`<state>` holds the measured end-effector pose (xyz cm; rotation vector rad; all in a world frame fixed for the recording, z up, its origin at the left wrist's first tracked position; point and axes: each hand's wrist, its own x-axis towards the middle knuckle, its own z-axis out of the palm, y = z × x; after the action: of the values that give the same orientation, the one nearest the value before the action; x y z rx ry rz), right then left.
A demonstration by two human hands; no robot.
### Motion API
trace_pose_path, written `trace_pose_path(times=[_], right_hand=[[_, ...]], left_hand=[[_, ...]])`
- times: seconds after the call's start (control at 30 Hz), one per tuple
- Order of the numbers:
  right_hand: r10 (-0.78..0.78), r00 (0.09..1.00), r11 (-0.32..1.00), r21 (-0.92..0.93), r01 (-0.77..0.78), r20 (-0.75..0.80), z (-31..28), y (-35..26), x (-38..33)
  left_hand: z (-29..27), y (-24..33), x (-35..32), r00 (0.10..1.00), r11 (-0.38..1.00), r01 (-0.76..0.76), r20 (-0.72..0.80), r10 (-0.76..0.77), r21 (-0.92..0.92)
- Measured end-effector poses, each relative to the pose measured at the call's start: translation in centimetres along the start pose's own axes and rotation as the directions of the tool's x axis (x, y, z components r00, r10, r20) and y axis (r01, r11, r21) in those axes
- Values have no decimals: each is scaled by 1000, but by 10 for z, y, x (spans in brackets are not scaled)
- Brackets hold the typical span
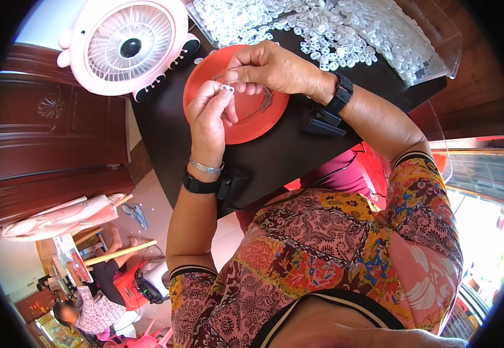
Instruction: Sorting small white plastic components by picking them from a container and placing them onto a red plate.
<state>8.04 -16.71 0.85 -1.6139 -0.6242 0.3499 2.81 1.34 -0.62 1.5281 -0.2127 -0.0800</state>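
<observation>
My left hand pinches a small white plastic piece with holes between thumb and fingertips. Just above it, my right hand is closed, thumb against forefinger, around a thin strand; its end by the white piece is too small to make out. Both hands are over a round red plate. A bundle of thin brownish strands lies in that plate, partly covered by my right hand.
A black table carries the plate. Many loose white plastic pieces are heaped at the back, some in a clear tray. A pink-rimmed fan stands back left. Beyond the table, another person sits at lower left.
</observation>
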Motion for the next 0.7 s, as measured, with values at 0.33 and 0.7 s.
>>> trace_pose_path(times=[0.33,0.7], right_hand=[[-14,1000,1000,-22,14,3,2,-2,-1],[-29,999,998,-62,27,-35,3,-2,-3]], left_hand=[[4,2,-1,1000,1000,-2,-28,1,-21],[4,2,-1,999,1000,-13,-33,12,-26]])
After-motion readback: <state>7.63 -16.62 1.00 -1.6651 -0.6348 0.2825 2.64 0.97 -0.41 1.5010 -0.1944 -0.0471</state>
